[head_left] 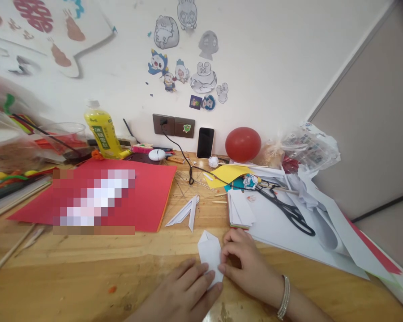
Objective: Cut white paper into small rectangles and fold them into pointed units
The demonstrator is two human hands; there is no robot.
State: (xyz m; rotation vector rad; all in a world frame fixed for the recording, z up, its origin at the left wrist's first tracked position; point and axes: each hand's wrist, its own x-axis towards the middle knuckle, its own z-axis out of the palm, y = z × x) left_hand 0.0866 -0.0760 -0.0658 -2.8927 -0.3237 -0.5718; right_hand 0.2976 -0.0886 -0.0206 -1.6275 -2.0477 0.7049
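Observation:
A small white folded paper (209, 251) lies on the wooden table, its upper corners folded to a blunt point. My left hand (184, 290) rests over its lower left part, fingers spread and fingertips pressing on the paper. At the right edge of the same paper, my right hand (243, 261) pinches it between thumb and fingers; a beaded bracelet is on that wrist. Beyond the paper lie narrow folded white strips (184, 213) and a stack of small white sheets (239, 210).
Red sheets (147, 197) cover the left of the table. Black scissors (289, 212) lie on large white paper at the right. Along the wall stand a yellow bottle (102, 132), a phone (206, 143) and a red balloon (243, 144). A black cable (179, 147) crosses the back.

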